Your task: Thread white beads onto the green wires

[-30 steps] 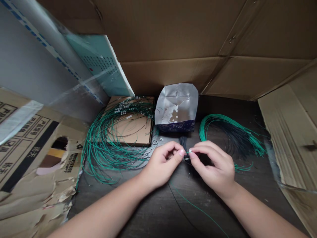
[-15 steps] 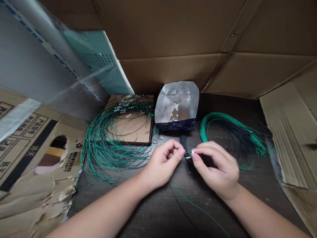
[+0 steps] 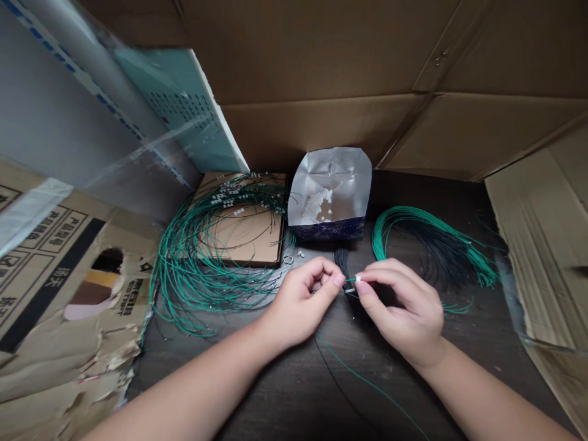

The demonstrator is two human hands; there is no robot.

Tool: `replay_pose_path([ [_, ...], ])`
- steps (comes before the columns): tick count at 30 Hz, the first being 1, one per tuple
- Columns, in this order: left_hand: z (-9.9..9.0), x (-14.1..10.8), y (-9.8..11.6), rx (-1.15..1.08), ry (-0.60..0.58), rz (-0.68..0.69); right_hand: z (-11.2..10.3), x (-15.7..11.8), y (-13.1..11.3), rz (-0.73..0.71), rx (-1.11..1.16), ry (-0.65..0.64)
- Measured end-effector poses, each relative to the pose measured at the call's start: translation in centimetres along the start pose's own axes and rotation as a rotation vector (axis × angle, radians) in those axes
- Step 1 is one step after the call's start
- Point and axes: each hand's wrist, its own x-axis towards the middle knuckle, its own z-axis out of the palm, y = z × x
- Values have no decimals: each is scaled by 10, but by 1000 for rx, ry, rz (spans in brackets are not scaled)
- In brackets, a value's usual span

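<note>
My left hand (image 3: 310, 297) is closed in a pinch on a thin green wire (image 3: 351, 280), whose end reaches across to the right hand. Between thumb and forefinger, my right hand (image 3: 404, 306) grips a small white connector piece (image 3: 358, 277) at that wire's end. Whether the wire sits inside the piece is too small to tell. From below the left hand, a green tail (image 3: 367, 383) and a black wire (image 3: 331, 370) trail toward the front. Just behind the fingertips lies a tied bundle of black wires (image 3: 340, 260).
A foil pouch (image 3: 337, 162) holding white pieces stands behind my hands. To its left, green and black wires with white ends (image 3: 184, 269) spread over a cardboard box (image 3: 243, 245). Another green wire bundle (image 3: 404, 213) lies right. Cardboard walls (image 3: 321, 55) surround the dark table (image 3: 275, 404).
Both hands keep their pinch in nearly the same place. The view has shifted very slightly; the green wire and white piece remain between the fingertips.
</note>
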Motion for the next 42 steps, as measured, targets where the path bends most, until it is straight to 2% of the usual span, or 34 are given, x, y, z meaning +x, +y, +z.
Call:
replay_pose_path([
  [6, -1, 0, 1, 4, -28, -10, 0, -1, 2, 15, 12, -19],
  [42, -1, 0, 1, 0, -13, -29, -1, 1, -1, 2, 61, -60],
])
